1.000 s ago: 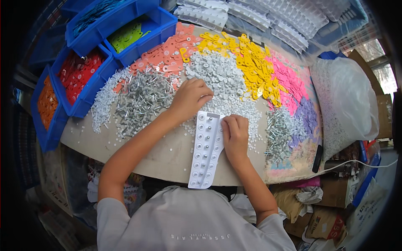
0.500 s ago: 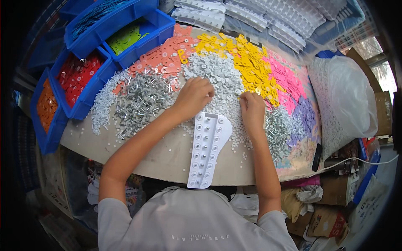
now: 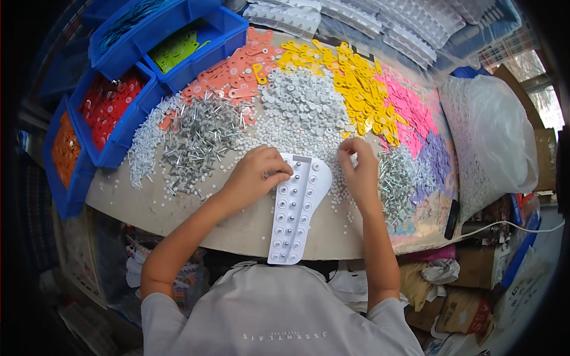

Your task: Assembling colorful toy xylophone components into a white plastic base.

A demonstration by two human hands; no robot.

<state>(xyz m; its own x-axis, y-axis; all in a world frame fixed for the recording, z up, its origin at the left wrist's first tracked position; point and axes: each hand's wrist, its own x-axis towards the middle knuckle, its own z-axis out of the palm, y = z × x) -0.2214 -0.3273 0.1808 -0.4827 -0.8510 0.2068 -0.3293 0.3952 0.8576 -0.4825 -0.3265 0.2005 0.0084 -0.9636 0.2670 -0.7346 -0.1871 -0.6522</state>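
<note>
A white plastic fixture, wide at its far end, lies at the table's near edge. Two rows of round seats with rings line it, and small metal studs run along its middle channel. At the fixture's upper left corner my left hand is closed in a pinch; whatever its fingertips hold is too small to make out. My right hand is to the right of the fixture's far end, fingers curled toward the thumb, their contents hidden. Beyond both hands spreads a heap of white round caps, with small white discs at its near side.
Metal rivets are piled left, more rivets right. Coral strips, yellow strips, pink strips and purple strips ring the back. Blue bins stand left; a clear bag stands right.
My left hand has come back from the cap heap to the fixture's upper left corner. The right hand has drawn slightly nearer.
</note>
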